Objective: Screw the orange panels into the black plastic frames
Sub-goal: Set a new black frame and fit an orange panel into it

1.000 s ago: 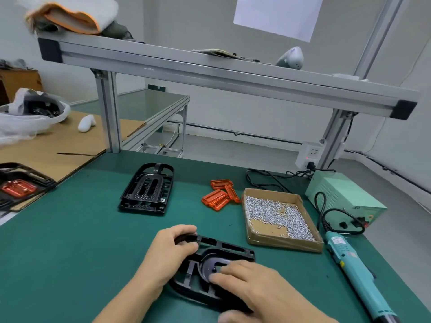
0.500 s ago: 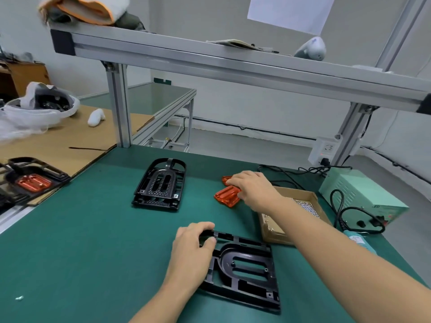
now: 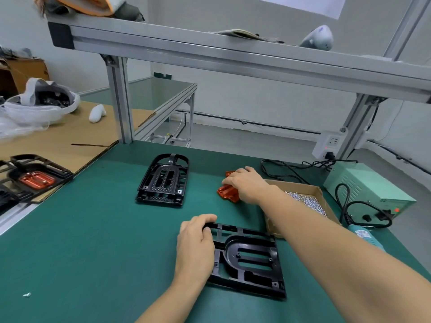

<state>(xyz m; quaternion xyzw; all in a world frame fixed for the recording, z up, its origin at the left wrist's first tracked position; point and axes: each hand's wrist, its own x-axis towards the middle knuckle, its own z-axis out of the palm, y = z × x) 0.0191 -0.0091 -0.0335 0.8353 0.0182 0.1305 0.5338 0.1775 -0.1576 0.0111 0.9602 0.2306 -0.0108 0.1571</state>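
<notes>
Black frames (image 3: 247,259): two loose | left hand (image 3: 196,243) grips one | right hand (image 3: 247,185) grasps orange panels (image 3: 227,193)

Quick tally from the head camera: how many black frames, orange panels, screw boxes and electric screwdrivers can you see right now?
Black frames: 3, the near frame held by the left hand, the far frame, and a finished frame at far left.
Orange panels: 3, two loose panels under the right hand, one fitted panel.
Screw box: 1.
Electric screwdriver: 1.
Total: 8.
</notes>
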